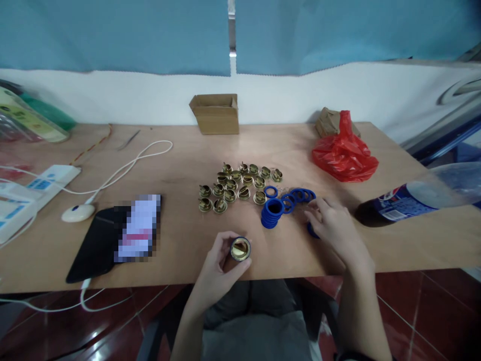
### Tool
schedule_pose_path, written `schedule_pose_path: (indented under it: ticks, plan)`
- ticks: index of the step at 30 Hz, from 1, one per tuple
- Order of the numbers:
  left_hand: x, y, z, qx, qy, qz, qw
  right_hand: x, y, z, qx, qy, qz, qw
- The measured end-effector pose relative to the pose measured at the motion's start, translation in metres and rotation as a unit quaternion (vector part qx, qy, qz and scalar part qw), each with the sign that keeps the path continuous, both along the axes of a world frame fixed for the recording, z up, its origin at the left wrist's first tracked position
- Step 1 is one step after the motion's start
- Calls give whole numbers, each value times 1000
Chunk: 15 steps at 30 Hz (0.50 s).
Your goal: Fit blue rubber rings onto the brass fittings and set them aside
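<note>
My left hand (225, 265) is closed around a round gold-coloured metal fitting (240, 248) with a dark rim and a flat bar across its middle, held near the table's front edge. My right hand (332, 225) rests low over the table with bent fingers, beside a row of overlapping blue rings (297, 195). Under its fingers a blue ring (312, 231) is partly covered; what the fingertips pinch is hidden. Between the hands stands a leaning stack of blue rings (271, 214). Behind it, several similar gold fittings (230, 195) lie in rough rows.
A cola bottle (409, 200) lies at the right, in front of a red plastic bag (345, 153). An open cardboard box (218, 115) stands against the wall. On the left are a phone (139, 228), a black flat object (95, 245), a white cable (124, 165) and a power strip (45, 185).
</note>
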State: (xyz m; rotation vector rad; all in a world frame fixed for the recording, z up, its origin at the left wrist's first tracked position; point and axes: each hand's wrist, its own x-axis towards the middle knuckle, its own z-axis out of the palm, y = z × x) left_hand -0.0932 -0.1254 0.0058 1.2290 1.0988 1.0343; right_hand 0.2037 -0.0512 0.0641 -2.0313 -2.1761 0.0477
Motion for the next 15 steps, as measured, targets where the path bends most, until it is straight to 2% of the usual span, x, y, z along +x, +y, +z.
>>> schedule_pose_path:
  ticks: [5,10,15]
  plan:
    - [0,0,0,-2,-4,-2,1000,6,-2,-3,-40,10,61,997]
    - [0,0,0,-2,-5,-1,1000,3,3,1,-95,4,48,994]
    - [0,0,0,1,-7,2,1000,2,4,-3,-86,17,42,995]
